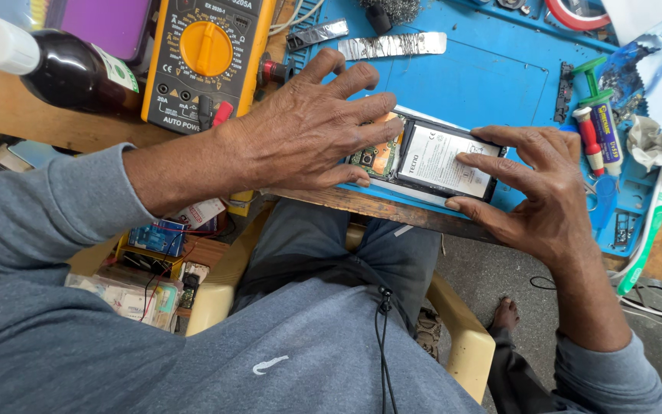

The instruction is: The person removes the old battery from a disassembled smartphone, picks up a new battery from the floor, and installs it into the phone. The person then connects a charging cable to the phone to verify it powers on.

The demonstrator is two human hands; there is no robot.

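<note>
Head view, hands on opened phone

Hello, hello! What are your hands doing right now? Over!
Left hand flat over opened phone, top end. Right hand fingers pressing its battery. Yellow meter beside left hand.

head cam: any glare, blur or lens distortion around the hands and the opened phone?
Head view: even, soft daylight with only faint shadows under the left hand and right hand; the opened phone is sharp, its white battery label bright but not blown out; mild sheen on the metal strip; wide-angle stretch shows at the grey sleeves.
</note>
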